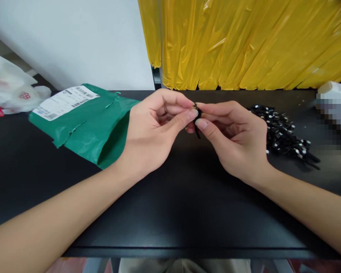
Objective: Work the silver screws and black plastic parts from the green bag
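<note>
My left hand (156,129) and my right hand (235,140) meet over the black table, fingertips close together. Between them they pinch a small black strap-like piece (198,113), its thin tail hanging down below the thumbs. Most of that piece is covered by my fingers, so its exact kind cannot be made out. Behind my right hand lies a heap of small black pieces (284,132) with shiny silver parts and pale round spots. Left of my left hand rests an open green plastic mailing bag (85,129) with a white label, its mouth facing me.
The black table (187,212) runs to a front edge close to my lap. A white plastic bag (14,87) sits at the far left. At the right edge is a pale box-like object (335,91), partly blurred out. Yellow plastic sheeting (244,45) and a white panel (82,41) stand behind.
</note>
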`<state>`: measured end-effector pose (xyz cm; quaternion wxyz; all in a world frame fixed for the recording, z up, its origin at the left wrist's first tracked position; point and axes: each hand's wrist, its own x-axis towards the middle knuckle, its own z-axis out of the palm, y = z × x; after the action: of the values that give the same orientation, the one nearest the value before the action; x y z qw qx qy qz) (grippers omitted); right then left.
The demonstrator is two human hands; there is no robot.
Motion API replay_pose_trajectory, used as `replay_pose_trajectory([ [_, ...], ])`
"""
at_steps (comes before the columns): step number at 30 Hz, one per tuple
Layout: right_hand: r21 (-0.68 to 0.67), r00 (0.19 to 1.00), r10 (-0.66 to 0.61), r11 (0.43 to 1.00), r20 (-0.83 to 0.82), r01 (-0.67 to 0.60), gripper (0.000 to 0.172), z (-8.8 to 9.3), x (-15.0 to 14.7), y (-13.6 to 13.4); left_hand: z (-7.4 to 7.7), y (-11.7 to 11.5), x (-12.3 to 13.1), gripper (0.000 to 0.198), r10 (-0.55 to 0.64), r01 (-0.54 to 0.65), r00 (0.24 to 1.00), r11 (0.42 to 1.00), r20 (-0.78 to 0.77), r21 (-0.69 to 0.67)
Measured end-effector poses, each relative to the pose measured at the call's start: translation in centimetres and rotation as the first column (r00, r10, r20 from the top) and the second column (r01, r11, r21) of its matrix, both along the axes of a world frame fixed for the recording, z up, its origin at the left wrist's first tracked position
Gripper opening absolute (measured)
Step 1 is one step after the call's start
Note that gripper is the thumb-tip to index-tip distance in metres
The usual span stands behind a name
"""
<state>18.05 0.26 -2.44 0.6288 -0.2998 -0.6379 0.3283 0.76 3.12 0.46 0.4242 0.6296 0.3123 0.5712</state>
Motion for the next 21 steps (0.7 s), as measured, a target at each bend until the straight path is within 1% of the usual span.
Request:
replay_pose_trajectory([
  [4, 0.062, 1.0, -0.031, 0.998, -0.002, 0.031, 0.027, 0.2, -0.3, -0.1, 0.1, -0.5, 0.1, 0.014, 0.058, -0.055, 0.998, 0.995, -0.037, 0.08],
  [9, 0.012, 0.998, -0.056, 0.998, 0.01, 0.056, 0.021, 0.4, -0.4, -0.5, 0.1, -1.1, 0.1, 0.009, 0.135, -0.12, 0.985, 0.984, -0.11, 0.134],
  [13, 0.015, 0.996, -0.08, 0.997, 0.032, 0.079, 0.019, 0.4, -0.4, -0.8, -0.1, -1.4, 0.1, 0.005, 0.196, -0.169, 0.97, 0.968, -0.141, 0.184],
  [17, 0.016, 0.997, -0.066, 0.998, 0.036, 0.066, 0.018, 0.5, -0.6, -1.1, 0.0, -1.4, 0.2, 0.01, 0.237, -0.213, 0.961, 0.963, -0.145, 0.165],
  [21, -0.008, 0.995, -0.093, 0.996, 0.02, 0.094, 0.021, 0.5, -0.8, -1.3, 0.3, -1.1, 0.3, 0.009, 0.214, -0.2, 0.97, 0.973, -0.118, 0.114],
])
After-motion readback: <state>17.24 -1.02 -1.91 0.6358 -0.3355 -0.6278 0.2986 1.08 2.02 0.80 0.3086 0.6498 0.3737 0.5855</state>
